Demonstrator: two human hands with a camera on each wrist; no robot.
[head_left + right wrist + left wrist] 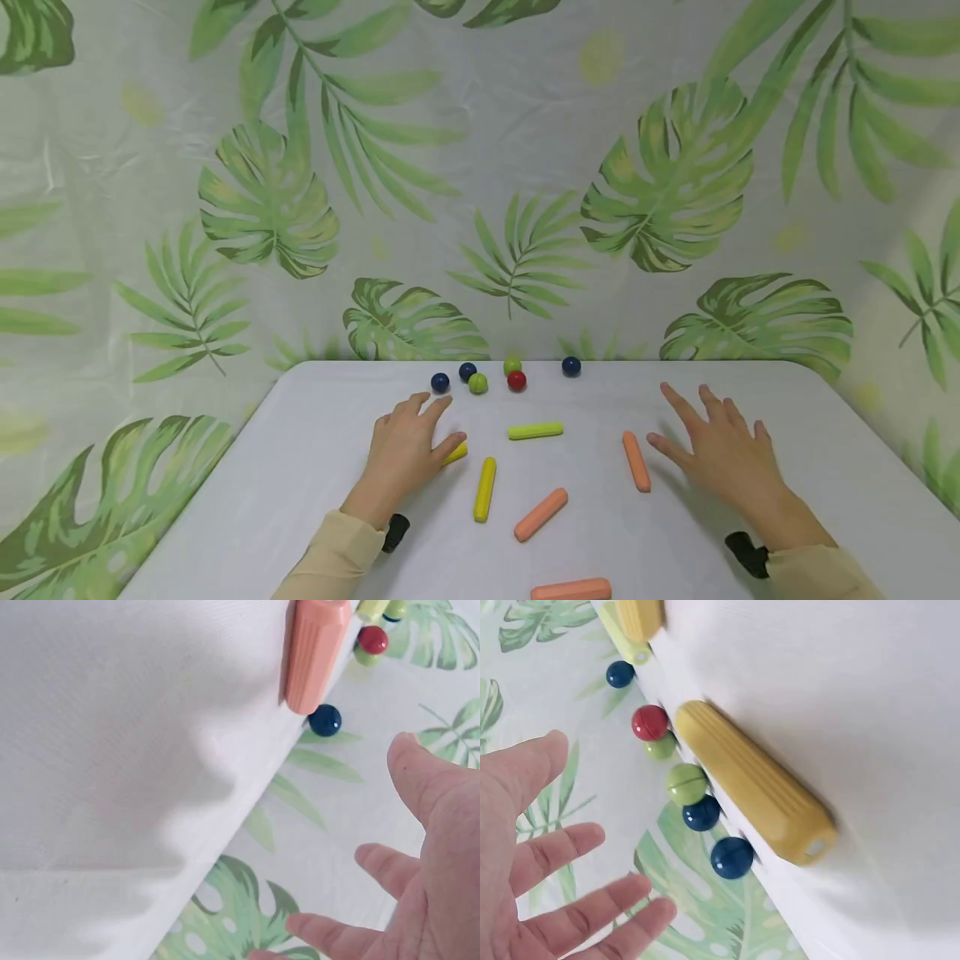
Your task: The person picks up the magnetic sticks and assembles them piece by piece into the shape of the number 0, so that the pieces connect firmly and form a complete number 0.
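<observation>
My left hand (405, 446) hovers over the left of the table, fingers spread and holding nothing. Under its thumb side lies a yellow ribbed stick (455, 453), partly hidden by the hand. A second yellow stick (485, 490) lies just right of it. On the other side, my right hand (727, 454) is held with fingers apart and nothing in them. Nearest to it is a coral stick (637, 462), also large in the right wrist view (318, 656). Two more coral sticks, one at centre (541, 515) and one at the front (572, 590), lie between the hands.
A yellow-green stick (536, 431) lies mid-table. Along the back edge sit small glossy balls: a red ball (517, 381), green balls (477, 383) and blue balls (440, 382), one blue ball (572, 367) farther right. Behind the white table (315, 417) hangs a leaf-print cloth (525, 150).
</observation>
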